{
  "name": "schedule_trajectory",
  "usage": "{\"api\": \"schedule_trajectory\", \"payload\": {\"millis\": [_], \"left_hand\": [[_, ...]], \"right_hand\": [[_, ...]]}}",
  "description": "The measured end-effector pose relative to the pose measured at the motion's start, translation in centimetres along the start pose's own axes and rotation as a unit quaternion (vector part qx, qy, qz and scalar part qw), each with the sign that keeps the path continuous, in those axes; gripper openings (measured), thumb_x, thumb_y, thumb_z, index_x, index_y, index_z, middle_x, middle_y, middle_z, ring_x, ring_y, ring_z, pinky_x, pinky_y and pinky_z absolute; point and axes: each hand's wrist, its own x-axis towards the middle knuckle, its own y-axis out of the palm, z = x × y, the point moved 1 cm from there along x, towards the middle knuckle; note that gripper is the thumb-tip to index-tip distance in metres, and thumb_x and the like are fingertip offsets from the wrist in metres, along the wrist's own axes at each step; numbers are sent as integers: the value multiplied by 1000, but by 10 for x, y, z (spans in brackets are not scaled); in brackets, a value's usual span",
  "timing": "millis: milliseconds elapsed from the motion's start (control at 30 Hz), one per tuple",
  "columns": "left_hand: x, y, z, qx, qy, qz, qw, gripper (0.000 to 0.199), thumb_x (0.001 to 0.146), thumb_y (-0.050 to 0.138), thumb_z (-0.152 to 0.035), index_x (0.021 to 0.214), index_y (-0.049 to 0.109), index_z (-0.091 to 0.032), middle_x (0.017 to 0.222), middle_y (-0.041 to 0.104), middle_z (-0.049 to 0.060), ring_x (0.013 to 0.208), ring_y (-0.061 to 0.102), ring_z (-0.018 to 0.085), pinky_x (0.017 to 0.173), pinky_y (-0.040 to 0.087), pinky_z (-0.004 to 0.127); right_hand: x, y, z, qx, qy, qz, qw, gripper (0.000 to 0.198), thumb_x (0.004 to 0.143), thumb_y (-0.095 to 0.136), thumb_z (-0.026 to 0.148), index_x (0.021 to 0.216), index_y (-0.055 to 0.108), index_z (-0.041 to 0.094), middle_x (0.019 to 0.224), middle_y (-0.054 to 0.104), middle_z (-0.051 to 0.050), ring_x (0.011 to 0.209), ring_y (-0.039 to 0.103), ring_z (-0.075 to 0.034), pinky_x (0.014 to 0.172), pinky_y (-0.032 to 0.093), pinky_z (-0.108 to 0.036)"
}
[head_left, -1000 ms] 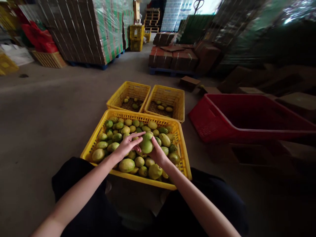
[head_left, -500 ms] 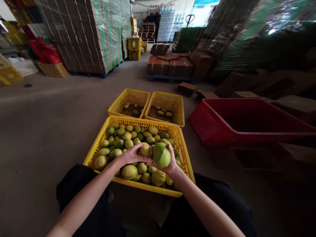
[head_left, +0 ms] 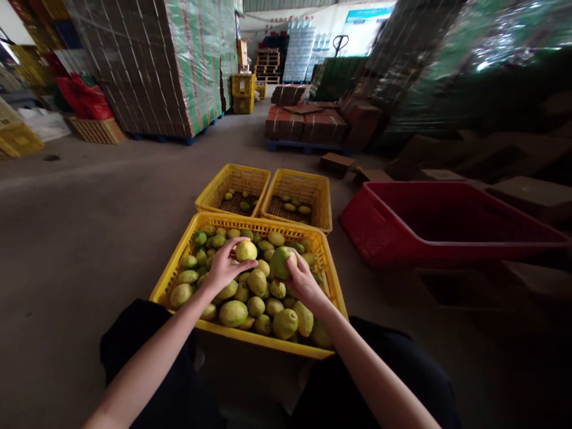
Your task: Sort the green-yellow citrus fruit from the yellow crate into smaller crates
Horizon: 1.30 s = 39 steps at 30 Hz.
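Note:
My left hand (head_left: 226,265) grips a small yellow lemon (head_left: 246,251) between thumb and fingers. A larger green lemon (head_left: 281,263) is in my right hand (head_left: 305,281), with the thumb laid over its side. Both hands are above a yellow plastic crate (head_left: 168,269) that stands in front of my knees. Many yellow and green lemons lie in it, among them a big one (head_left: 233,313) near the front edge. The two held fruits are apart from each other.
Behind the crate stand two more yellow crates, a left one (head_left: 210,186) and a right one (head_left: 329,205), each with several lemons. A red tub (head_left: 375,238) is to the right, near cardboard boxes (head_left: 336,162). Wrapped pallet stacks (head_left: 134,71) rise at the back left.
My hands have moved apart. The left has gone left and up with the yellow lemon; the right has shifted slightly left and up, turning the green lemon.

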Motion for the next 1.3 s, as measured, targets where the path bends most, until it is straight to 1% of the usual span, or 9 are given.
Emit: {"api": "schedule_trajectory", "payload": {"millis": [100, 267, 467, 600, 700, 767, 967, 1133, 1300], "left_hand": [[-7, 1, -8, 77, 36, 22, 996, 52, 65, 81, -39, 110, 59, -22, 111, 64, 7, 90, 62, 20, 79, 50, 31], [-15, 4, -20, 84, 53, 70, 993, 50, 61, 84, -35, 102, 58, -22, 107, 65, 5, 92, 61, 20, 86, 47, 31], [-15, 1, -20, 94, 80, 72, 990, 49, 62, 84, -36, 104, 64, -23, 113, 56, 7, 97, 58, 21, 85, 50, 32], [-13, -3, -15, 43, 29, 87, 995, 53, 61, 84, -38, 109, 67, -24, 115, 51, 8, 99, 58, 21, 78, 52, 29], [-9, -4, -6, -24, -32, 116, 992, 53, 59, 85, -38, 107, 68, -22, 109, 59, 7, 100, 57, 22, 75, 50, 27], [-7, -4, 1, -87, -88, 112, 986, 53, 56, 87, -38, 103, 68, -20, 102, 63, 6, 97, 59, 21, 76, 49, 27], [-12, -2, 15, -280, -255, 17, 925, 43, 62, 84, -33, 97, 63, -18, 88, 64, 3, 82, 61, 13, 75, 49, 24], [-16, 5, 19, -358, -301, 5, 884, 8, 77, 70, -24, 80, 65, -20, 94, 68, 3, 91, 63, 15, 74, 52, 23], [-17, 10, 23, -359, -332, -16, 872, 3, 80, 63, -19, 81, 66, -18, 97, 69, 5, 90, 65, 15, 76, 55, 24]], "right_hand": [[-6, 6, 4, -65, -49, 21, 996, 52, 68, 78, 42, 110, 52, 26, 85, 61, 1, 64, 56, -14, 55, 51, -26], [-13, 12, 15, -132, -141, 44, 980, 54, 60, 83, 23, 106, 56, 26, 101, 61, -1, 90, 56, -21, 86, 49, -35], [-16, 7, 15, -218, -180, 32, 959, 57, 57, 85, 22, 105, 56, 27, 104, 59, -1, 96, 54, -22, 93, 44, -38], [-18, 7, 14, -194, -190, 1, 962, 63, 53, 87, 20, 105, 52, 27, 107, 55, -1, 101, 52, -21, 96, 42, -36], [-20, 10, 14, -119, -147, -15, 982, 63, 48, 89, 17, 97, 51, 26, 98, 54, 0, 89, 53, -18, 85, 48, -32], [-23, 13, 13, -86, -88, 4, 992, 57, 52, 88, 23, 94, 49, 25, 90, 55, 1, 79, 54, -17, 75, 51, -31], [-23, 15, 3, -53, 14, -33, 998, 36, 77, 68, 48, 96, 45, 29, 88, 59, 0, 80, 60, -20, 70, 54, -33], [-12, 10, -13, 6, 35, -6, 999, 23, 82, 61, 44, 96, 51, 29, 88, 60, -1, 79, 60, -19, 63, 54, -29], [1, -1, -32, 94, 98, -6, 991, 33, 78, 64, 44, 106, 54, 29, 97, 64, -1, 86, 62, -18, 55, 52, -23]]}}
